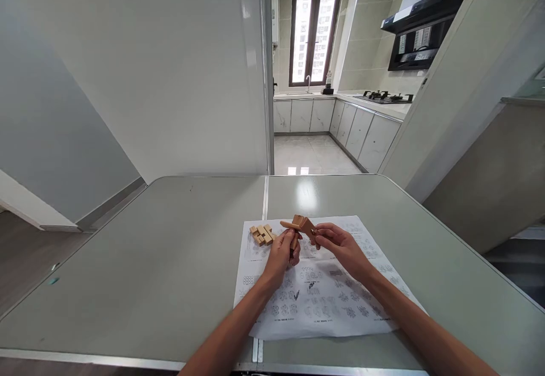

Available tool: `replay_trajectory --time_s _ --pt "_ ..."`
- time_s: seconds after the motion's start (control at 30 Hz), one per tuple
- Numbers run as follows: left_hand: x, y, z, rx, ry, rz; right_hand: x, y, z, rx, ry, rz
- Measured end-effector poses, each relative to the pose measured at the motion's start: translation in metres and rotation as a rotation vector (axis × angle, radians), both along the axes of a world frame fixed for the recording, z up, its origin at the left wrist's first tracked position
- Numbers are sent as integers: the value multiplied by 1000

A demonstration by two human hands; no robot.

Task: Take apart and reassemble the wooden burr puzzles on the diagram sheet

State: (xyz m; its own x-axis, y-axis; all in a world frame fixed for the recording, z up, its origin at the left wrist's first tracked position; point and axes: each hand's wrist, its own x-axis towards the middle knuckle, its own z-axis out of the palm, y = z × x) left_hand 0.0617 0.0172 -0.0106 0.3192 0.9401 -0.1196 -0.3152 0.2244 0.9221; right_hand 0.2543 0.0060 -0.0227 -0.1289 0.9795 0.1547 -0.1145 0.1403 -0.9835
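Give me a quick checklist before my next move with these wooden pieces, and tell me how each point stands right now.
1. Left hand has a grip on the wooden pieces: ok.
2. Right hand is at the right end of those pieces: ok.
3. Joints between the held pieces fully closed: cannot tell, too small and partly behind fingers.
4. Loose blocks lie on the printed sheet, clear of both hands: ok.
5. Every drawing on the sheet uncovered: not ok, hands and forearms hide some.
6. Sheet fully on the table: ok.
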Motion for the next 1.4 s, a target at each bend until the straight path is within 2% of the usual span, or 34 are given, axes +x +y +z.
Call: replay_trajectory --time_s 0.53,0.77,0.97,1.1,1.23,1.4 --pt "-3 4 -4 -40 -126 -114 -1 0 2 -1 -19 -12" --pt "2 -4 -7 24 17 -183 -3 0 2 -17 -13 5" --pt "0 -5 -5 -1 54 -229 -3 1 1 -18 3 -28" --pt "1 -4 -6 45 -29 -250 -2 4 -4 -32 28 -89" --pt "2 -3 -6 9 -118 -249 2 8 -11 -48 52 -174" --pt "0 -1 -6 -35 -182 -281 3 8 -12 -55 63 -174"
